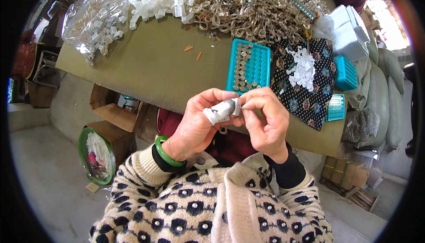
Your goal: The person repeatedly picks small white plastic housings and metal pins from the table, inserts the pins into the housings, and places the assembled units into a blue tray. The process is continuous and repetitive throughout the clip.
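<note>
In front of my body, over the table's near edge, both hands meet at a small pale, translucent piece. My left hand is closed around it, with a dirty white wrapping on one digit and a green bangle at the wrist. The fingertips of my right hand pinch the piece from the other side; its exact kind is too small to tell. Just beyond the hands lies a teal tray with rows of round cavities. Small round metallic parts fill mostly its left rows.
A dark patterned cloth bears white pieces right of the tray. Tangled beige cords and translucent plastic pieces heap at the back, beside a clear bag. Teal trays and white stacks stand right.
</note>
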The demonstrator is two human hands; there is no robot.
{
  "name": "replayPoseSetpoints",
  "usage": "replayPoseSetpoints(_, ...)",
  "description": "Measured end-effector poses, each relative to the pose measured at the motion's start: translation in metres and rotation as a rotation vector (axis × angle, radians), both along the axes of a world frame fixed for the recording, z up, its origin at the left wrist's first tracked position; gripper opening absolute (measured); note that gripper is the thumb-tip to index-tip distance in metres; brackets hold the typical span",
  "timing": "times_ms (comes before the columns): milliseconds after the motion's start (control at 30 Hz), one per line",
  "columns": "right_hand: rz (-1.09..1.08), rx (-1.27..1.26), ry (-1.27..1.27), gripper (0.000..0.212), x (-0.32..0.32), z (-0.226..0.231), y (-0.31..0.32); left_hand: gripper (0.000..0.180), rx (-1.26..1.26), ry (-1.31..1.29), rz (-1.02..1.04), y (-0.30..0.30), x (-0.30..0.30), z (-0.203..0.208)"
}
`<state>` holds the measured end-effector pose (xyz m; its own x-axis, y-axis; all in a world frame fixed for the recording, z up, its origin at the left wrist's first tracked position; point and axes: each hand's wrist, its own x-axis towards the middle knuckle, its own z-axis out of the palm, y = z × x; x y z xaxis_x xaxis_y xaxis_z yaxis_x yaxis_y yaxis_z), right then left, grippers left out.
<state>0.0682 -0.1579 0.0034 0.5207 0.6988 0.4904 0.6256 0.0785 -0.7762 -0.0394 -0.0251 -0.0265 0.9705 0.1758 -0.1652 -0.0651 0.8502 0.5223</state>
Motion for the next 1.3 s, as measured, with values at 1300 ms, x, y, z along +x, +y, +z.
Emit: replayPoseSetpoints(1300, -0.523, -0.525, -0.745, 0.010, 0.209, -0.014, 0.052, 0.025, 0.016, 0.044, -0.018, 0.030, 0.022, -0.020)
